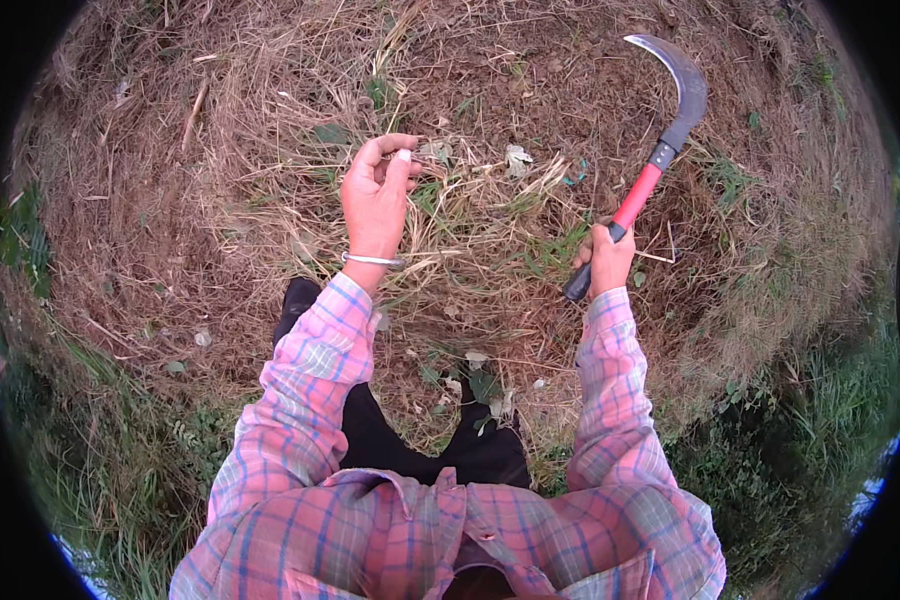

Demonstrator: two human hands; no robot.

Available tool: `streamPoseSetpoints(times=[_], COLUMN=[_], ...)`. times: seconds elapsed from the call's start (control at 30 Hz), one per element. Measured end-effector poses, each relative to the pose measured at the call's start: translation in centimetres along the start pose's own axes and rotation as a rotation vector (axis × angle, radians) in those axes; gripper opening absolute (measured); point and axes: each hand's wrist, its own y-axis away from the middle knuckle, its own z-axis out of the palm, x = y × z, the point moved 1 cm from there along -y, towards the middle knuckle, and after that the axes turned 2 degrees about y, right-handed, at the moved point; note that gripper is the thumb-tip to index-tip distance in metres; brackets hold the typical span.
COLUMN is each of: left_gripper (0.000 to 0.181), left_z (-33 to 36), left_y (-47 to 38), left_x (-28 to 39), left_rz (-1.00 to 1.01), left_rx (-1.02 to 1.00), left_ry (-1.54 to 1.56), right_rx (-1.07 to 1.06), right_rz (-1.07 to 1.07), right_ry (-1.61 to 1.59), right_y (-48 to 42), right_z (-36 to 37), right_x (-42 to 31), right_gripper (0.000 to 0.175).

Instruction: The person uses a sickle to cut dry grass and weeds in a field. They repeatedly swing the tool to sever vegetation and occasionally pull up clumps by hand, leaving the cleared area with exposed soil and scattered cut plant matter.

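In my right hand (613,259) is a sickle (691,94), gripped near the black lower end of its red and black handle. Its dark curved blade points up and away from me, with the tip bending left. My left hand (379,199), with a bangle (373,259) at the wrist, hovers over cut grass (487,187). Its fingers are loosely curled, the thumb and index fingertips slightly apart, and I see nothing held between them. Pale straw and green blades lie in a loose heap just right of that hand.
Dry mown stalks (195,195) cover the brown ground around me. Taller green grass (832,397) grows at lower right, with more weeds (112,450) at lower left. A broad-leaved plant (26,236) stands at the left edge. Leafy bits (484,382) lie near my dark-trousered legs (390,435).
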Motion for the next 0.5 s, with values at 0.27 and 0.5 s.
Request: streamPoseSetpoints(times=[0.27,0.5], left_gripper=[0.016,0.014], left_z=[-0.1,-0.6], left_y=[-0.3,-0.5], left_x=[0.1,0.5], left_rz=[-0.015,-0.025], left_rx=[0.011,0.037], left_ry=[-0.021,0.026], right_rx=[-0.505,-0.301], right_rz=[0.779,0.358], right_ry=[0.306,0.165], right_y=[15.6,13.2], right_z=[-2.6,-0.5], right_x=[12.2,8.6], right_gripper=[0.019,0.017])
